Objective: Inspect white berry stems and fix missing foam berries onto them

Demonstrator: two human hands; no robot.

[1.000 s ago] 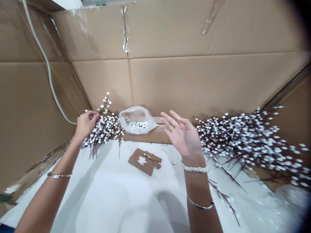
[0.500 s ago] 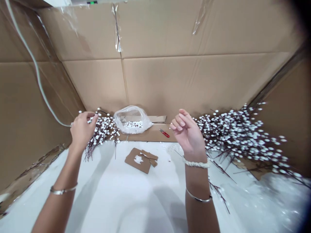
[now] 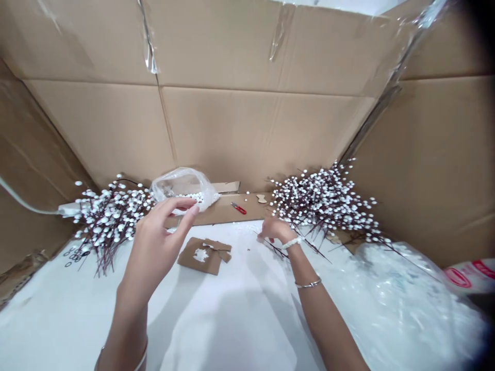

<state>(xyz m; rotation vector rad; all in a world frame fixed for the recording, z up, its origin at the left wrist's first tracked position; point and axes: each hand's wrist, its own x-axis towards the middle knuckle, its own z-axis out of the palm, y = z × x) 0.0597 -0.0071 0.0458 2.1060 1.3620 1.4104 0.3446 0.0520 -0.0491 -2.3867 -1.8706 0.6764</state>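
Observation:
My left hand is raised over the table, left of a torn cardboard piece with a white blob on it. Its fingers curve with a gap from the thumb, and nothing shows between them. My right hand reaches down, fingers curled and closed at a thin dark twig on the white table. Behind my left hand lies an open clear plastic bag of small white beads. Bunches of white-berried branches lie on the left and the right.
Red-handled thread snips lie on a cardboard strip along the back. Crumpled clear plastic covers the right side. Small dark rings lie at left. Tall cardboard walls enclose the table, and a white cable runs at left.
The view has turned right. My left hand has moved away from the left branches toward the middle. My right hand has lowered from mid-air to the twig on the table.

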